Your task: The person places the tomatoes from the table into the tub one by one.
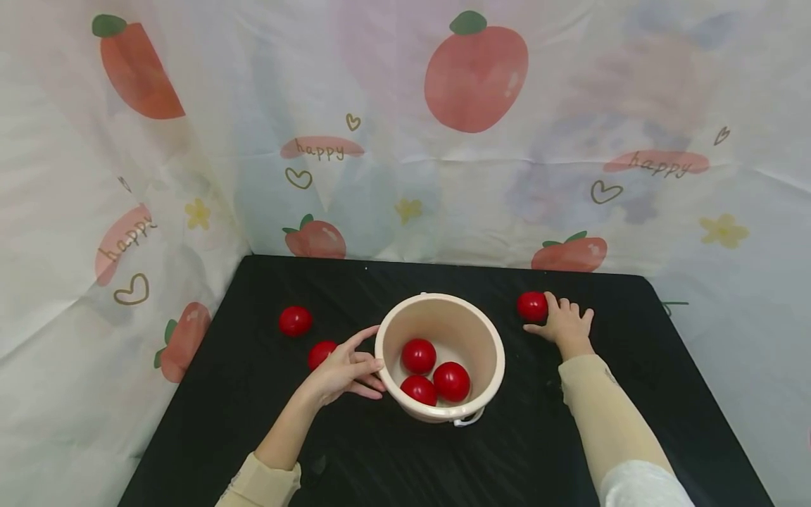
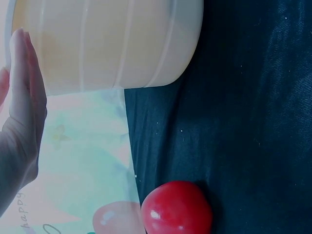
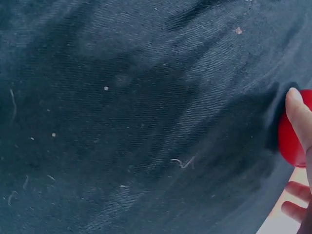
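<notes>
A cream bucket (image 1: 440,301) stands mid-table with three glossy red balls (image 1: 452,382) inside. My left hand (image 1: 347,370) touches the left side of its rim, fingers fairly straight; the left wrist view shows that hand (image 2: 24,102) against the bucket wall (image 2: 107,44). Behind the left hand, a red ball (image 1: 322,352) is partly hidden. To the right, my right hand (image 1: 568,327) has its fingers spread at another red ball (image 1: 531,306), thumb and forefinger on either side. The right wrist view shows the thumb (image 3: 298,112) beside this ball (image 3: 291,141).
One more red ball (image 1: 295,321) lies at the left on the black tablecloth (image 1: 393,465). A white handle (image 1: 469,418) hangs at the bucket's front. Printed fabric (image 1: 393,84) rises behind the table and on its left side.
</notes>
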A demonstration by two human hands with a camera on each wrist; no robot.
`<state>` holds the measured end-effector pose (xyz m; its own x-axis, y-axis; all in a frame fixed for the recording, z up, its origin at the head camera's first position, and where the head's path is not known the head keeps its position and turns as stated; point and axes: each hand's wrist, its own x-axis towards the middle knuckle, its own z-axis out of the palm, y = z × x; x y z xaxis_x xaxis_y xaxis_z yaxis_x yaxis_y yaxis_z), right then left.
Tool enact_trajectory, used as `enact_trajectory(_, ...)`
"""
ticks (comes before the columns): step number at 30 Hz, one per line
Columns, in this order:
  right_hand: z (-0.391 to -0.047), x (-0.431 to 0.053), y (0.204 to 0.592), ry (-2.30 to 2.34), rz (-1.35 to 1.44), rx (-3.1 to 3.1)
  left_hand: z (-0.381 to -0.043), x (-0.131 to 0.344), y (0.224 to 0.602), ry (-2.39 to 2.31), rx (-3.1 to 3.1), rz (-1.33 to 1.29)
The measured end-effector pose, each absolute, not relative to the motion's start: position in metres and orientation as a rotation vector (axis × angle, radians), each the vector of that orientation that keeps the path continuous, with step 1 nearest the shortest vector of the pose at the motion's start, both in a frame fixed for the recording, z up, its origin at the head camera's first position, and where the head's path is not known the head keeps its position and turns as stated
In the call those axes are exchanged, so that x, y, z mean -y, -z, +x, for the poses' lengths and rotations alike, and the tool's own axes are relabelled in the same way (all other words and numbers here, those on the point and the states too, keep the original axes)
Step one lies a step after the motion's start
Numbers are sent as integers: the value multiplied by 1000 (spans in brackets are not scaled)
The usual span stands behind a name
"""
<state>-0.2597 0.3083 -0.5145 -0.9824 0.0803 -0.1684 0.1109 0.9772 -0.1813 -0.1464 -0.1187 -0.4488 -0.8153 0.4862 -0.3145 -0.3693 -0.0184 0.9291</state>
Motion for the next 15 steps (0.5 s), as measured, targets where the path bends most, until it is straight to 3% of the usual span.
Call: enact_trajectory(15, -264, -296, 516, 224, 180, -3004, -147, 119, 450, -1896, -1673, 113)
